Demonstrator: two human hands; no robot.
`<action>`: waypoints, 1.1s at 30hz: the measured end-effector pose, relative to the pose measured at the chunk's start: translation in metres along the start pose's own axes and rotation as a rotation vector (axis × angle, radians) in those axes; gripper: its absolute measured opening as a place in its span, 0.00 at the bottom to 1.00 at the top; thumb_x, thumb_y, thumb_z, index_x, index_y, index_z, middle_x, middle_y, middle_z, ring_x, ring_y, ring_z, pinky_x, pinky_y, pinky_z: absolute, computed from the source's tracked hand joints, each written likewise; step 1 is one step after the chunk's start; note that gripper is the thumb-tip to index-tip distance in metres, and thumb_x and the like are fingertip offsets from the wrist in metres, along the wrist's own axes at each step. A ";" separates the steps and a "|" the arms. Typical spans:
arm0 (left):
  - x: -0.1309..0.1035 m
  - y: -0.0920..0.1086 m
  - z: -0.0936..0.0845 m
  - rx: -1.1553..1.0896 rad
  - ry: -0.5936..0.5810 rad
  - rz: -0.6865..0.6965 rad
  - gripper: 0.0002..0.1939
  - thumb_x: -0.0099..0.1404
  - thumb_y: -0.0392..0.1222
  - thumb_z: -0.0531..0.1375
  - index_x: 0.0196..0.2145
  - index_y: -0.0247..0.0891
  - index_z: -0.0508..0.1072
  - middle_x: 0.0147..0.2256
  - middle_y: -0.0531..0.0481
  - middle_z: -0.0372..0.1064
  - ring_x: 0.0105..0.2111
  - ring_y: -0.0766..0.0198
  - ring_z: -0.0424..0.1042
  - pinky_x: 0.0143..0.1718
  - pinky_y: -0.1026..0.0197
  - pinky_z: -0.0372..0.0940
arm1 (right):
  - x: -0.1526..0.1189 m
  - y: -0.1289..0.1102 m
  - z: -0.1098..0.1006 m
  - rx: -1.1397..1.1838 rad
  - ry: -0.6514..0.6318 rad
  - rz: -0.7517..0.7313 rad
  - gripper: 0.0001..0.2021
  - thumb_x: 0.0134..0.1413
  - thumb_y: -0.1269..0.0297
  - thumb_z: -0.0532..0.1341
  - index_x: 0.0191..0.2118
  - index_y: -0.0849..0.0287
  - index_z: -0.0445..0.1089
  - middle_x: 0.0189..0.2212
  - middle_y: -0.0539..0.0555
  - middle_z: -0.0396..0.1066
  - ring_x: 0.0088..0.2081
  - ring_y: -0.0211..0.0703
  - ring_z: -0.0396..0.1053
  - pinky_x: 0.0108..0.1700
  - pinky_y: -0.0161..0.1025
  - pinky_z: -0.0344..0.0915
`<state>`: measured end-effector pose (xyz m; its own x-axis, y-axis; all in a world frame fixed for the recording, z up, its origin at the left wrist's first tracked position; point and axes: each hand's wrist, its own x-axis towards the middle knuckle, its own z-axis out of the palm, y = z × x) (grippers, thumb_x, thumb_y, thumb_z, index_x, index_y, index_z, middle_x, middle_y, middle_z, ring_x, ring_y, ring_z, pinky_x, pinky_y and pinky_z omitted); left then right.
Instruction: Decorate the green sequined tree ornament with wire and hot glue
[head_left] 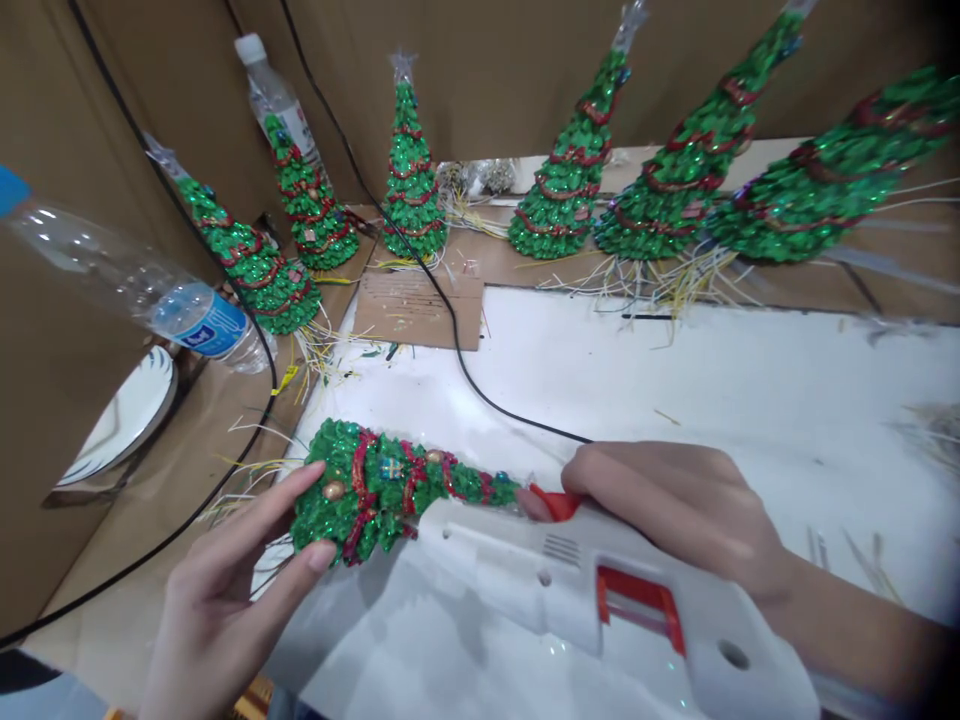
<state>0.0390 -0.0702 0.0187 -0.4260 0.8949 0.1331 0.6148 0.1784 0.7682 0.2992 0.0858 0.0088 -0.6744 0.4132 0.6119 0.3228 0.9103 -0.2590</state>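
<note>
My left hand (232, 590) grips the wide base of a small green glittery Christmas tree (382, 480), thumb on one side and fingers on the other. The tree lies on its side, its tip pointing right, with red garlands, gold balls and a tiny blue gift on it. Thin wires stick out from its base. In my right hand (675, 490) is a white hot glue gun (540, 560) with a red trigger. Its nozzle end is at the tree's lower side; whether it touches the tree I cannot tell.
Several finished-looking trees (412, 180) stand along the cardboard wall. On the left are a plastic bottle (127, 270) and a white plate (127, 410); another bottle (277, 100) stands behind. A black cable (465, 360) crosses the white board (735, 370). Wire bits (667, 280) lie about.
</note>
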 end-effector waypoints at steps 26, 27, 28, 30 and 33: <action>0.001 -0.006 0.003 0.003 -0.028 0.011 0.27 0.59 0.46 0.64 0.56 0.44 0.68 0.52 0.49 0.71 0.46 0.57 0.75 0.47 0.61 0.72 | -0.009 -0.017 -0.004 -0.352 0.160 -0.237 0.15 0.60 0.75 0.51 0.23 0.58 0.64 0.17 0.52 0.62 0.21 0.41 0.62 0.23 0.40 0.56; 0.001 -0.007 0.003 -0.009 -0.032 0.009 0.28 0.59 0.46 0.64 0.57 0.44 0.68 0.53 0.49 0.70 0.47 0.56 0.74 0.48 0.60 0.71 | -0.009 -0.017 -0.003 -0.348 0.162 -0.236 0.14 0.60 0.74 0.52 0.23 0.58 0.64 0.17 0.52 0.62 0.22 0.41 0.62 0.24 0.40 0.57; 0.001 -0.007 0.004 -0.023 -0.037 0.007 0.28 0.59 0.45 0.63 0.57 0.44 0.67 0.54 0.48 0.70 0.48 0.56 0.74 0.48 0.60 0.71 | -0.008 -0.017 -0.001 -0.341 0.159 -0.233 0.14 0.60 0.74 0.52 0.23 0.58 0.64 0.17 0.52 0.63 0.22 0.41 0.62 0.24 0.39 0.58; 0.001 -0.009 0.004 -0.049 -0.042 0.002 0.29 0.59 0.46 0.64 0.58 0.43 0.66 0.55 0.47 0.69 0.49 0.55 0.73 0.50 0.59 0.70 | -0.008 -0.017 0.001 -0.322 0.149 -0.228 0.15 0.60 0.74 0.52 0.23 0.58 0.63 0.18 0.52 0.63 0.23 0.40 0.63 0.25 0.38 0.59; 0.002 -0.010 0.005 -0.062 -0.044 -0.007 0.30 0.59 0.47 0.63 0.58 0.43 0.66 0.55 0.46 0.68 0.48 0.55 0.73 0.49 0.58 0.70 | -0.009 -0.018 0.003 -0.306 0.137 -0.217 0.15 0.61 0.73 0.52 0.23 0.58 0.62 0.18 0.52 0.63 0.24 0.40 0.62 0.25 0.37 0.58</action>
<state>0.0357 -0.0682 0.0085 -0.4001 0.9109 0.1008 0.5685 0.1604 0.8069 0.2971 0.0659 0.0055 -0.6607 0.1859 0.7272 0.3792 0.9188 0.1096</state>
